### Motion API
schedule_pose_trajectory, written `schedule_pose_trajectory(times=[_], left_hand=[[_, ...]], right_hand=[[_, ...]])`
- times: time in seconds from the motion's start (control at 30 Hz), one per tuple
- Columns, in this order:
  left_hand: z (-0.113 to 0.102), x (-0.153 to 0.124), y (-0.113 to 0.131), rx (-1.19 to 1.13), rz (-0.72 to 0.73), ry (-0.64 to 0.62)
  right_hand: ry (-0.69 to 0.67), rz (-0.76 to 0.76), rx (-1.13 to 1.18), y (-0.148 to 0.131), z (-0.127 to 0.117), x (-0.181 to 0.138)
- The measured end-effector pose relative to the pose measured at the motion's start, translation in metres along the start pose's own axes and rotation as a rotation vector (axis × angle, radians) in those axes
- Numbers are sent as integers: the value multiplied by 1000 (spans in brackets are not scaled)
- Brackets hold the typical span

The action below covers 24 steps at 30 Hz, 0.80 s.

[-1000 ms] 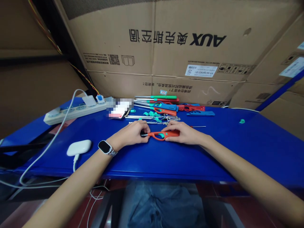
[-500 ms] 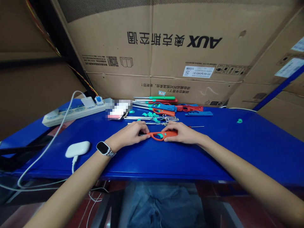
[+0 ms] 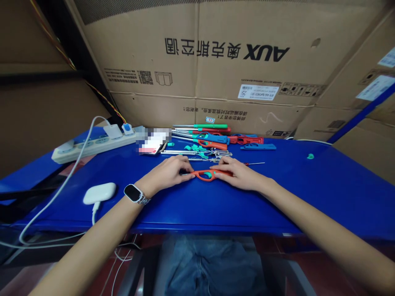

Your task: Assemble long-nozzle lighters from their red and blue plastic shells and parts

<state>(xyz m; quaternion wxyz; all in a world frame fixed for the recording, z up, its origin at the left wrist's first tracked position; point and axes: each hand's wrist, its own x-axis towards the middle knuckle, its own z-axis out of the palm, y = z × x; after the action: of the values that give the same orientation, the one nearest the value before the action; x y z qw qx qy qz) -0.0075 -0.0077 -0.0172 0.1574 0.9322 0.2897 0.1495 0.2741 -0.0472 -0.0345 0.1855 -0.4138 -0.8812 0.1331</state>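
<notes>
The left hand [image 3: 175, 170] pinches the orange utility lighter [image 3: 217, 172] at its nozzle end; the right hand [image 3: 242, 173], nearly closed, grips the opposite end, presumably for steadiness.

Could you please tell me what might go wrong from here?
The left hand pinches at the tip of the orange handle while the right hand grips its rear, so uneven pressure might twist it. Loose green pieces lie beyond the hands and could be knocked. Near the left forearm, a cable runs from the white case to the table's front edge; a snag might drag the case.
</notes>
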Motion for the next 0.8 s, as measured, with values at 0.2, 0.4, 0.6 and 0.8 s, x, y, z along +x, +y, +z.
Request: schedule_pose_trajectory(times=[0.2, 0.4, 0.6, 0.8], left_hand=[[0, 1, 4, 49, -28, -16], [3, 0, -1, 15, 8, 0], [3, -1, -5, -100, -17, 44], [-2, -1, 0, -147, 4, 127]], right_hand=[[8, -22, -124, 0, 2, -2], [-6, 47, -46, -2, 3, -1], [89, 59, 80, -7, 2, -1], [115, 125, 172, -18, 2, -4]])
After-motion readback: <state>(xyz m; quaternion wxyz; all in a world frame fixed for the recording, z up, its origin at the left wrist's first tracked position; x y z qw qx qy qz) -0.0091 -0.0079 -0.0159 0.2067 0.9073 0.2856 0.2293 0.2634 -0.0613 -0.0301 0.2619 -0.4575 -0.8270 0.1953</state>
